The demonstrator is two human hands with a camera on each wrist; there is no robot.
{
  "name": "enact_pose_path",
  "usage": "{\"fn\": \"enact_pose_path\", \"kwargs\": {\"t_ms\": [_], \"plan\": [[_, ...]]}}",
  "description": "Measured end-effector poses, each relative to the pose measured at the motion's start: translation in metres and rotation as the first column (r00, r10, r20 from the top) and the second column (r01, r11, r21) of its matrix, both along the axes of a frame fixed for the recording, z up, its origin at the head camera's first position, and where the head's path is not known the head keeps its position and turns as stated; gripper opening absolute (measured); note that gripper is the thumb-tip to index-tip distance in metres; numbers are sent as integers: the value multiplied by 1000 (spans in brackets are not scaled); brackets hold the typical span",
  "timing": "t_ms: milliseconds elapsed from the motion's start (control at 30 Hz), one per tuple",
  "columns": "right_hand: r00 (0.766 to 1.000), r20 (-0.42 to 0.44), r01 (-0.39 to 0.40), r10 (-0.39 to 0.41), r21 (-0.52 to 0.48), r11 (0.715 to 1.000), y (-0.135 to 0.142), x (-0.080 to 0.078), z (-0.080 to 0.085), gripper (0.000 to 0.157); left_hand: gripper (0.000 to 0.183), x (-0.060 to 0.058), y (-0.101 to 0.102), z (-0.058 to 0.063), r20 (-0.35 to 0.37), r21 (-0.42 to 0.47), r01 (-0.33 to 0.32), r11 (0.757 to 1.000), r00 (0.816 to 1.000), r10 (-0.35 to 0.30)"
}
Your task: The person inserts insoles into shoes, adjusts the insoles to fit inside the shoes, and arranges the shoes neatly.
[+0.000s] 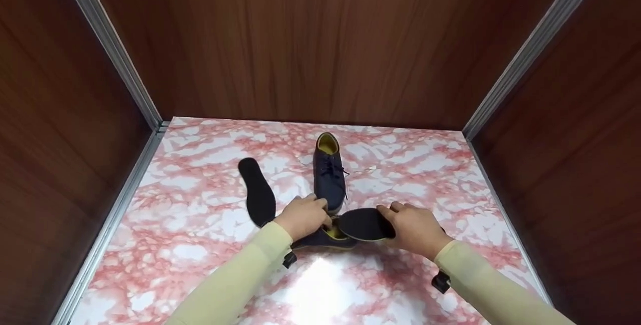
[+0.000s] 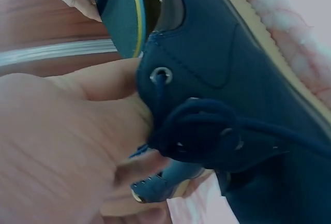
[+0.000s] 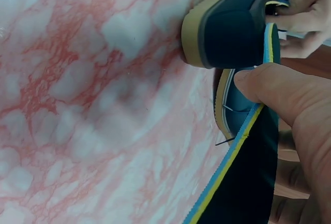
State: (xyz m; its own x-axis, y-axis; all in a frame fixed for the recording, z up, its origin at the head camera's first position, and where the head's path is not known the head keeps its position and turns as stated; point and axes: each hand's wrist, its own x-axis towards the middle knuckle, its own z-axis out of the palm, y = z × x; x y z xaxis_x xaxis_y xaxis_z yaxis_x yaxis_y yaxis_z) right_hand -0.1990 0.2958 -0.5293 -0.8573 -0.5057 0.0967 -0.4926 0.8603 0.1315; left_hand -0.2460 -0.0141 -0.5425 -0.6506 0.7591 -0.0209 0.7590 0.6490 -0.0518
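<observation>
Near shoe: landmark. Left hand (image 1: pixel 304 218) has fingers curled, gripping the near shoe (image 1: pixel 315 240) at its lace edge. Right hand (image 1: pixel 415 230) pinches the held insole (image 1: pixel 365 224) between thumb and fingers, over the near shoe's heel opening; contact cannot be told. Far shoe (image 1: pixel 329 177) lies just beyond the near shoe; loose insole (image 1: pixel 258 192), beyond and left of it. Judgement: steady the collar, align the insole lengthwise, avoid creasing. Materials: smooth navy upper, ridged tan sole (image 2: pixel 264 32), thin black insoles, the held one blue-and-yellow edged.
</observation>
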Motion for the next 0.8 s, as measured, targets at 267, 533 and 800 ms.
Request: {"fn": "enact_pose_path", "kwargs": {"t_ms": [267, 533, 800], "plan": [[1000, 17, 10, -10, 12, 1000, -1, 1, 5, 78, 24, -5, 3, 1, -7, -2, 41, 999, 999, -41], [1000, 18, 18, -19, 31, 999, 1, 1, 10, 75, 22, -5, 4, 3, -30, -37, 61, 997, 998, -62], [1000, 18, 9, -9, 21, 1000, 0, 0, 8, 71, 28, -3, 20, 15, 120, -237, -40, 971, 990, 70]]}}
